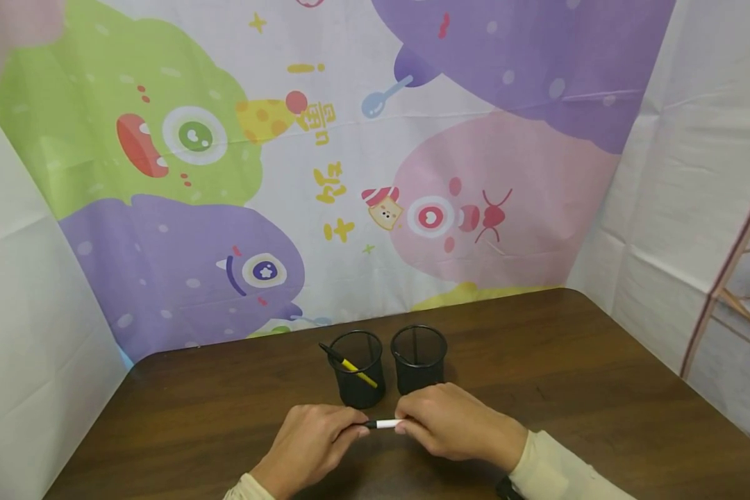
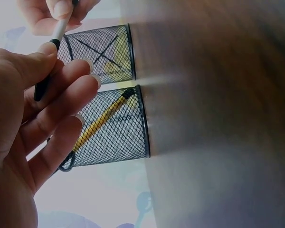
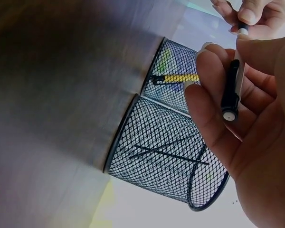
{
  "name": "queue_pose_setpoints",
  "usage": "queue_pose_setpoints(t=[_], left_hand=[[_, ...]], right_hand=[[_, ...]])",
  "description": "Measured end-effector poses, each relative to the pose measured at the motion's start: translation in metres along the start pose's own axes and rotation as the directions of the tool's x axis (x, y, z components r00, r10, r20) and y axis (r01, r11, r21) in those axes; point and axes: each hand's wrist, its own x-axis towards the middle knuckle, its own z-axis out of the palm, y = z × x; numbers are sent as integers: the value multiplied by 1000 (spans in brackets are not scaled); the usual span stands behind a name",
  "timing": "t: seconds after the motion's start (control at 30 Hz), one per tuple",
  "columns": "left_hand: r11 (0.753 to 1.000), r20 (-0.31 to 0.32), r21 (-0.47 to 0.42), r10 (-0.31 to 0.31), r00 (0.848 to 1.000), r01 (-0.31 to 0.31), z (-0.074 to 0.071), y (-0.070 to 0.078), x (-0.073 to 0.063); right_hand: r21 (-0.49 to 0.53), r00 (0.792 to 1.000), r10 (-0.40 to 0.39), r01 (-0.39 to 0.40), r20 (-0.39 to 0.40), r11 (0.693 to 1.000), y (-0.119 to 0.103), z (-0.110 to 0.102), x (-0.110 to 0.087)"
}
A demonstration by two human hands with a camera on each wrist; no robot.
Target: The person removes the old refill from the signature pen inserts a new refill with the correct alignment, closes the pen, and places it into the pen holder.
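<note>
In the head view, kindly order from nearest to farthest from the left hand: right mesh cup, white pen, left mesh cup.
1. White pen, pinched by the left hand.
2. Left mesh cup, just beyond it, holding a yellow pen.
3. Right mesh cup, beyond the right hand.

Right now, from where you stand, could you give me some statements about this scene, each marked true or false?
1. The left hand and right hand both pinch one black-and-white pen. True.
2. The left mesh cup holds a yellow pen. True.
3. The right mesh cup lies on its side. False: it stands upright on the table.
4. The table is bright white. False: it is dark brown.
5. Cartoon creatures decorate the wall hanging behind the table. True.
</note>
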Motion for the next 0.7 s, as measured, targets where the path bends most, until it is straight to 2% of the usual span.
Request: queue_pose_setpoints(t=[0.27,0.7], left_hand=[[999,40,-2,-32,999,32,0,0,0],[999,36,29,-36,999,35,2,-1,-1]], right_hand=[[-12,1000,-6,6,-9,1000,1,0,0],[-28,1000,5,-5,-14,1000,0,-1,0]])
